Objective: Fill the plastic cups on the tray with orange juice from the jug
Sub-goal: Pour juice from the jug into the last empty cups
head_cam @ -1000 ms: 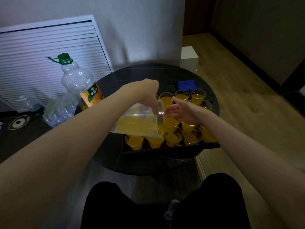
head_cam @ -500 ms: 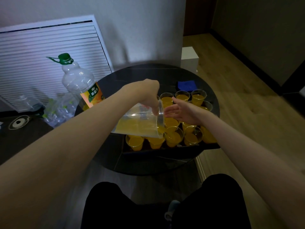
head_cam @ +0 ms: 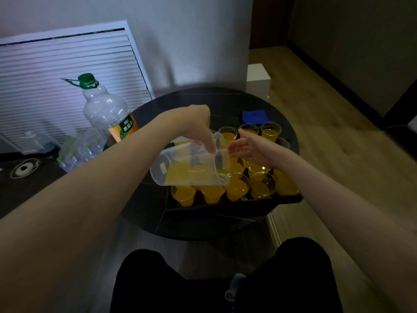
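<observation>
One table: round and dark table (head_cam: pixel 203 105), bearing the tray, a bottle and a blue cloth (head_cam: pixel 254 116).
Bottle: large clear bottle (head_cam: pixel 106 114), green cap, orange label, looks nearly empty.
Tray: dark tray (head_cam: pixel 225 205) at the near right of the table, packed with cups.
Jug: clear jug (head_cam: pixel 191 166), tipped far over above the tray's near left cups, juice pooled along its lower side to the lip.
Cups: cups (head_cam: pixel 237 188) hold orange juice; the near right one is least full.
Left hand: left hand (head_cam: pixel 198 127) grips the jug from above, fingers curled over its rim.
Right hand: right hand (head_cam: pixel 250 150) open, fingers spread, just beside the jug's mouth, not touching it.
Change: jug and hands much as half a second ago; the right fingers have spread a little.
</observation>
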